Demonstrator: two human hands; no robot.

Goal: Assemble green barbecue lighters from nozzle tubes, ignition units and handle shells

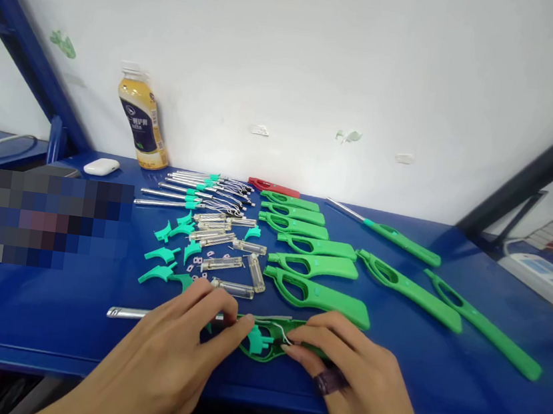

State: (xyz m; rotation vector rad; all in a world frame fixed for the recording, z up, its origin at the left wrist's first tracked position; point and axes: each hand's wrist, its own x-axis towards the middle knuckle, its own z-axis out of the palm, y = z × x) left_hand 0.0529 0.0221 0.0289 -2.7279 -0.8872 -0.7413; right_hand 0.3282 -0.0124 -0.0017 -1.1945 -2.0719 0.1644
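Note:
In front of me, near the table's front edge, lies an open green lighter shell [258,355] with a metal tube [128,313] sticking out to its left. A teal trigger [257,340] sits inside the shell. My left hand [189,344] is closed on the shell's front end, thumb and forefinger by the trigger. My right hand [350,364] pinches a thin white wire [279,329] over the shell's handle end. The wire's tip is hidden by the fingers. A dark band wraps one finger of the right hand.
Beyond my hands lie teal triggers [160,273], clear fuel tanks [222,264], wired metal tubes [170,204] and green shell halves [320,296]. Several assembled-looking green lighters [411,294] lie right. A yellow bottle [143,123] and white earphone case [102,167] stand near the wall.

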